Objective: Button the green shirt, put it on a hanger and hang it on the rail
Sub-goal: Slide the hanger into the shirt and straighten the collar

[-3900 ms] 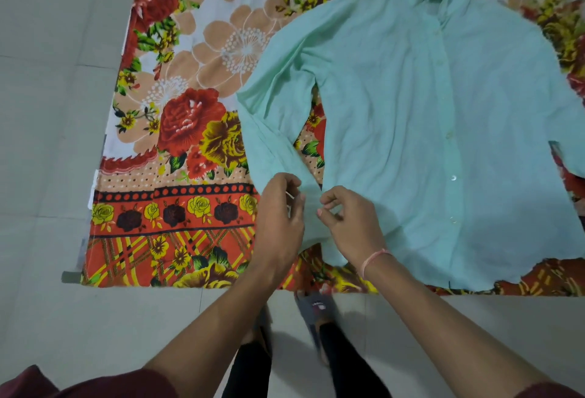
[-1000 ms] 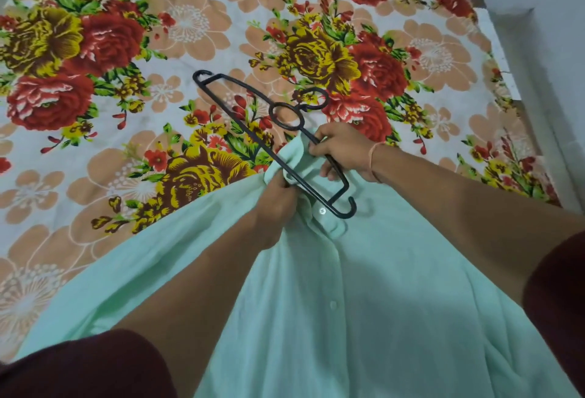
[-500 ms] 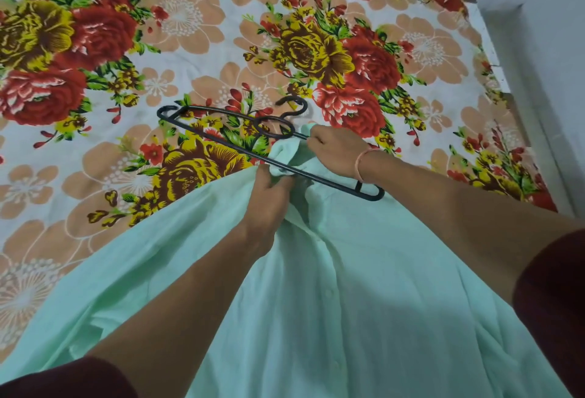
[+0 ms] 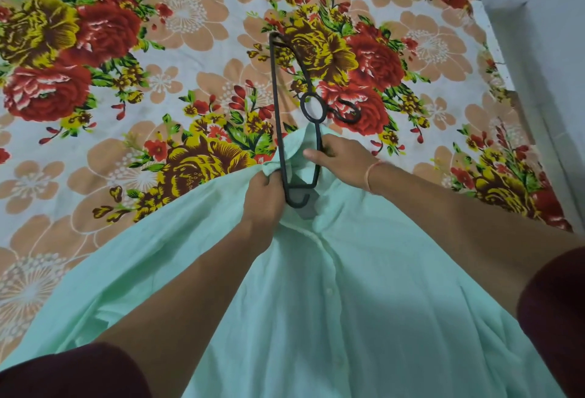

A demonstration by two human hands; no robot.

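Observation:
The pale green shirt (image 4: 332, 302) lies front up on the flowered sheet, its buttoned placket running toward me and its collar at the far end. My left hand (image 4: 264, 199) pinches the left side of the collar. My right hand (image 4: 340, 161) grips one arm of a black plastic hanger (image 4: 274, 96). The hanger stands almost lengthwise, its near end down inside the open neck, its far end out over the sheet. Its ring and hook point to the right, just beyond the collar. No rail is in view.
A bright floral bedsheet (image 4: 158, 87) covers the surface all around the shirt. A pale wall and floor strip (image 4: 544, 65) run along the right edge of the sheet.
The hanger has swung from lying across the collar to pointing away from me, and its near end has gone into the neck opening. Both hands keep their hold.

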